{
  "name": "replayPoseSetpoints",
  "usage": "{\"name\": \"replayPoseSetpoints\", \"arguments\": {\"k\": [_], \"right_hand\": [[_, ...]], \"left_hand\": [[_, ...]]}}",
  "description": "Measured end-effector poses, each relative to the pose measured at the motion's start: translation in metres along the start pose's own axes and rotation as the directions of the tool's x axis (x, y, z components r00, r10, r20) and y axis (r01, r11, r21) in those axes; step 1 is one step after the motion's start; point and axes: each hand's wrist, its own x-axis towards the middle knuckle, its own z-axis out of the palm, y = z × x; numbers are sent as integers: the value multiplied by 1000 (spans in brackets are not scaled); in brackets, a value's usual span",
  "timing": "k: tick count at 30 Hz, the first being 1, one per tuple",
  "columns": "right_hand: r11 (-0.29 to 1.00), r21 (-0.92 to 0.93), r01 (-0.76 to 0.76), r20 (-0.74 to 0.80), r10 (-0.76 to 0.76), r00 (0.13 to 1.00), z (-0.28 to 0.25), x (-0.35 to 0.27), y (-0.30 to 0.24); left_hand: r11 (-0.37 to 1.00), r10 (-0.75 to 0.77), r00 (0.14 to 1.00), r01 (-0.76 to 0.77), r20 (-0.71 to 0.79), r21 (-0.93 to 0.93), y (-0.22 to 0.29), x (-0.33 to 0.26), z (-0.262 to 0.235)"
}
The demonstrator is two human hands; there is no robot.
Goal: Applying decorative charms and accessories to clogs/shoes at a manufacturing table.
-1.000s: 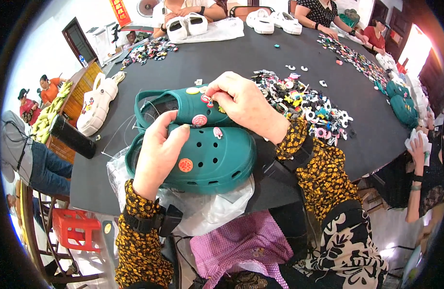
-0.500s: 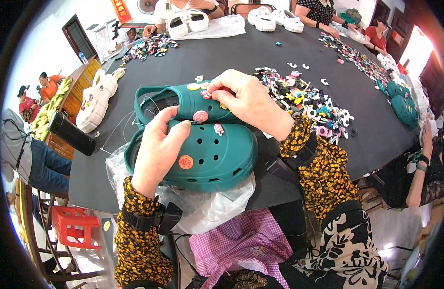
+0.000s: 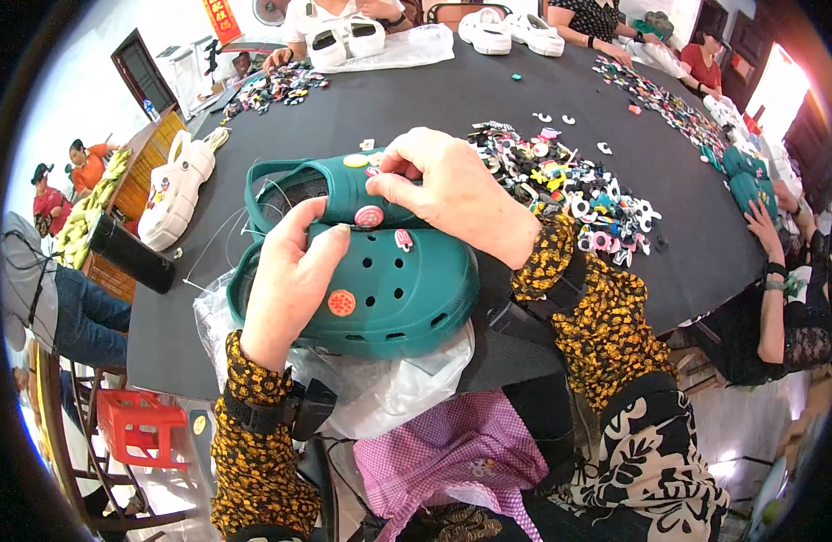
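Two dark green clogs lie side by side in front of me, the near clog [image 3: 434, 294] on a clear plastic bag [image 3: 380, 388] and the far clog [image 3: 339, 194] behind it. My left hand [image 3: 289, 285] grips them at the heel side, thumb on the near clog and fingers reaching to the far one. Thumb and fingers of my right hand [image 3: 461, 194] pinch a small red-and-white shoe charm [image 3: 373, 172] against the far clog's top, partly hidden. A round pink charm [image 3: 369, 216], a round orange charm [image 3: 342, 303] and a popsicle-shaped charm [image 3: 403, 239] sit on the clogs.
Beyond my right hand spreads a pile of mixed charms [image 3: 570, 185]. A white clog [image 3: 177, 190] and a black cylinder [image 3: 131, 253] stand at the left. Co-workers sit around the black table [image 3: 416, 99], with white clogs [image 3: 511, 34] at the far side.
My right fingers have closed further over the charm on the far clog, covering more of it. At the right, a co-worker's hand has moved onto other green clogs. The view has shifted slightly.
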Motion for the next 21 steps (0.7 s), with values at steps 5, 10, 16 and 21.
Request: {"name": "replayPoseSetpoints", "arguments": {"k": [5, 10, 16, 21], "right_hand": [[974, 185, -129, -79, 145, 986, -2, 3, -3], [974, 190, -122, -60, 135, 989, -5, 0, 1], [993, 117, -1, -95, 12, 995, 0, -3, 1], [972, -115, 203, -42, -209, 977, 0, -3, 4]], "left_hand": [[999, -35, 999, 35, -6, -20, 2, -1, -3], [997, -29, 1000, 29, -2, -70, 4, -1, 1], [998, -47, 999, 47, 13, -45, 5, -3, -3], [997, -36, 999, 36, 8, -62, 4, -3, -2]]}}
